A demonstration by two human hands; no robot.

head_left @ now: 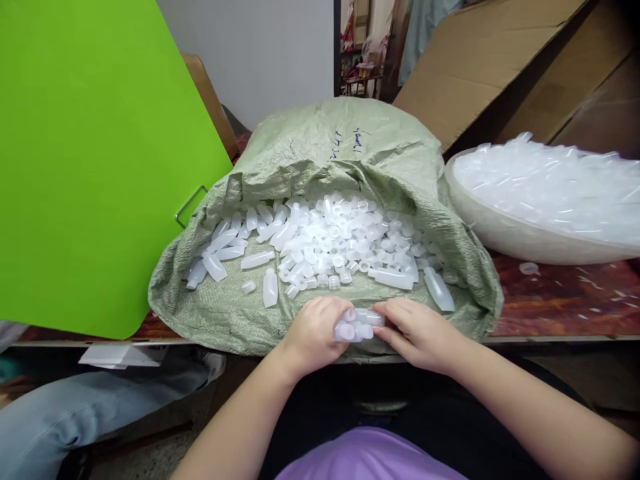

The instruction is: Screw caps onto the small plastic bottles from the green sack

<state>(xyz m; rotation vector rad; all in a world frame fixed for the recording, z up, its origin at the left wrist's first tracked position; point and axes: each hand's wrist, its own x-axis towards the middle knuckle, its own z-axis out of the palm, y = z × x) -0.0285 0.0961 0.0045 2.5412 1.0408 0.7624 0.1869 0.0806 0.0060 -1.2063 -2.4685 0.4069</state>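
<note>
Several small translucent plastic bottles [353,328] are bunched between my hands, at the front edge of an open woven sack [240,327]. My left hand [316,330] is wrapped round the bunch. From the other side, my right hand [420,332] pinches the end of one bottle with thumb and fingers. Just beyond, on the sack's fabric, lie many loose small white caps [345,233] in a heap. Loose bottles [270,288] lie on the left and right of the caps. How many bottles my left palm hides I cannot tell.
A large white bowl [500,227] heaped with clear plastic pieces stands at the right on the red table [565,293]. A bright green board [100,167] rises at the left. Cardboard [490,53] leans behind. Another person's jeans-clad leg [100,413] shows at the lower left.
</note>
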